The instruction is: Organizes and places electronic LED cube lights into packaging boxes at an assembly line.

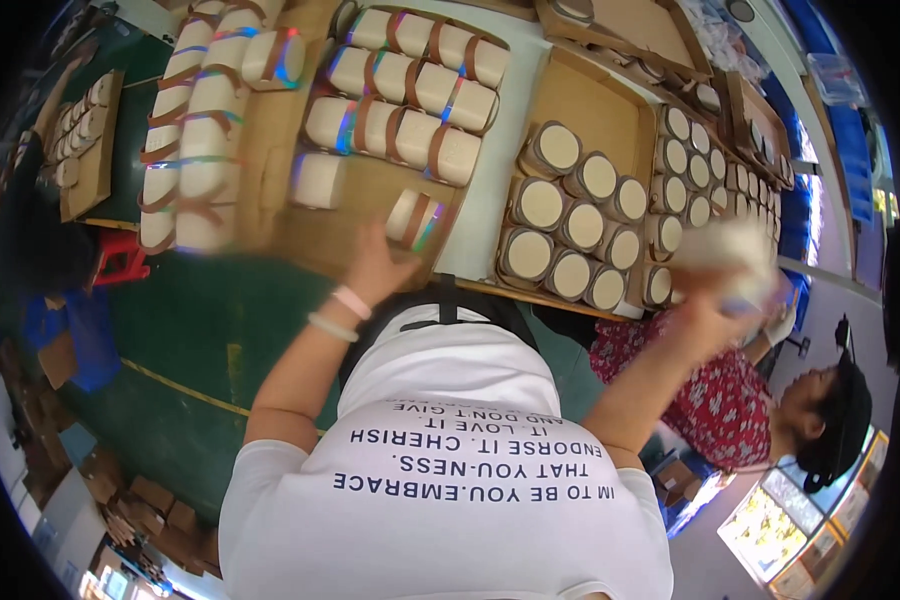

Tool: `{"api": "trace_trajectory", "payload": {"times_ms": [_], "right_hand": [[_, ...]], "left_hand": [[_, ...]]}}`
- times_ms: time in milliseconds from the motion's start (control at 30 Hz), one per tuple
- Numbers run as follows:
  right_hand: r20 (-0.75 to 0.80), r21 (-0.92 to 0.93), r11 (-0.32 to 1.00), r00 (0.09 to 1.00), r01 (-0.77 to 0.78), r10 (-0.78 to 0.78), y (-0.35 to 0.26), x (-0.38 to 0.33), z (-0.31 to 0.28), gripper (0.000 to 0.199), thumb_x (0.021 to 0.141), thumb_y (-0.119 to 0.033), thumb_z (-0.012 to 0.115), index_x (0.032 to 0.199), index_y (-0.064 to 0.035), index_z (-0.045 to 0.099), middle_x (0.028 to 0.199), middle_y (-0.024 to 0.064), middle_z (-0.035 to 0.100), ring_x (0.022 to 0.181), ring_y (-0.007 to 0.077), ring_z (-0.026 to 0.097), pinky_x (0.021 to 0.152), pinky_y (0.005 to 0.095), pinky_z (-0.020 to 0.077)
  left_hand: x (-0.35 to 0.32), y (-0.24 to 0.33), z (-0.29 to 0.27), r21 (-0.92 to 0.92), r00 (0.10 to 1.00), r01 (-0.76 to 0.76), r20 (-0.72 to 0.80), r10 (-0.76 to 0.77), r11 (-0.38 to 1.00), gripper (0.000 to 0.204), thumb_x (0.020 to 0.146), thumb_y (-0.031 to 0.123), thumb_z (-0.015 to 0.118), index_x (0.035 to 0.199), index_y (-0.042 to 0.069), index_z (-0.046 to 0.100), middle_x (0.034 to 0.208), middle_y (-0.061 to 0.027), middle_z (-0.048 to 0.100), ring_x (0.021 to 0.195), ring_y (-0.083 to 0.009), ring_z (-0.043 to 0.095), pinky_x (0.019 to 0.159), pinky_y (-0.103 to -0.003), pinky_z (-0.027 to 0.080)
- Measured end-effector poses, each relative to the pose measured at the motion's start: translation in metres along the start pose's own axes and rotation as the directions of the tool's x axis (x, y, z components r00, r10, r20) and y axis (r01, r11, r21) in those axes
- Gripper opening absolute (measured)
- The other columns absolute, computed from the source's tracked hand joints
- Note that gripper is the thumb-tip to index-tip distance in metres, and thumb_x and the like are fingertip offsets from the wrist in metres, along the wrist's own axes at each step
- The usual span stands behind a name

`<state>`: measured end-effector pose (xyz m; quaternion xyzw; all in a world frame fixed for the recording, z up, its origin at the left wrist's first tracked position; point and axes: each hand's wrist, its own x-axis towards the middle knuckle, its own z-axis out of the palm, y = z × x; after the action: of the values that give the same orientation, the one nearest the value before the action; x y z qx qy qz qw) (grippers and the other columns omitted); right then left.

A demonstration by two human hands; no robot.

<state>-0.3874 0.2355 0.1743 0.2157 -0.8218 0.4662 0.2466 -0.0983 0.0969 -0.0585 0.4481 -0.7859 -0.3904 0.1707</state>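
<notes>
My left hand (pixel 375 268) is over the near edge of a cardboard tray (pixel 360 235), its thumb and fingers apart and nothing in them. Just beyond its fingertips lies a white cylindrical container (pixel 402 214) with a brown strap and a shiny rainbow-coloured band. Out to the right, my right hand (pixel 715 312) is raised and smeared by motion. A blurred whitish container (pixel 727 250) is in its grip, hiding some of the jars behind. Rows of similar strapped containers (pixel 418 90) lie on their sides in the tray.
An open carton (pixel 570 80) holds upright jars with cream tops (pixel 540 204). More such jars (pixel 677 158) stand farther right. At left are more strapped white containers (pixel 205 165) and a red stool (pixel 120 258). A co-worker in a red patterned top (pixel 715 410) is close at right.
</notes>
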Motion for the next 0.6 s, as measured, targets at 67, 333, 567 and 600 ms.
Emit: {"api": "trace_trajectory", "payload": {"times_ms": [67,333,567,600], "right_hand": [[0.566,0.259,0.964,0.818,-0.057,-0.104,-0.003,-0.056,0.037,0.085,0.06,-0.016,0.073,0.134,-0.0005,0.035,0.128,0.0161,0.043,0.114,0.0241,0.045,0.095,0.0338,0.0394],[0.906,0.319,0.942,0.326,-0.102,-0.271,0.03,-0.035,0.145,0.107,0.051,-0.015,0.076,0.141,0.0,0.021,0.137,0.017,0.033,0.129,0.0268,0.032,0.106,0.0361,0.0293],[0.713,0.02,0.847,0.586,0.531,-0.385,0.152,0.042,0.305,0.086,0.06,-0.018,0.074,0.136,-0.0056,0.035,0.129,0.0218,0.04,0.12,0.0357,0.041,0.101,0.043,0.0346],[0.717,0.044,0.843,0.571,0.535,-0.4,0.154,0.043,0.317,0.086,0.06,-0.018,0.074,0.136,-0.0056,0.035,0.129,0.0218,0.04,0.12,0.0357,0.041,0.101,0.043,0.0346]], "left_hand": [[0.002,0.015,0.015,0.011,0.999,0.047,-0.005,-0.047,0.999,0.087,0.067,0.014,0.076,0.135,-0.003,0.024,0.124,-0.027,0.039,0.114,-0.0423,0.04,0.098,-0.045,0.035],[0.02,0.047,-0.003,-0.85,0.839,0.274,-0.018,-0.544,0.451,0.065,0.08,0.018,0.062,0.137,0.004,0.033,0.13,-0.016,0.047,0.119,-0.0299,0.048,0.1,-0.043,0.039],[0.011,0.125,-0.033,-0.8,0.921,0.014,0.244,-0.303,-0.6,0.063,0.088,0.046,0.04,0.139,0.01,0.032,0.136,-0.012,0.043,0.122,-0.0301,0.047,0.098,-0.048,0.041],[0.01,0.128,-0.033,-0.791,0.928,-0.013,0.218,-0.302,-0.611,0.062,0.089,0.046,0.04,0.139,0.011,0.032,0.136,-0.0121,0.043,0.122,-0.03,0.047,0.098,-0.047,0.042]]}}
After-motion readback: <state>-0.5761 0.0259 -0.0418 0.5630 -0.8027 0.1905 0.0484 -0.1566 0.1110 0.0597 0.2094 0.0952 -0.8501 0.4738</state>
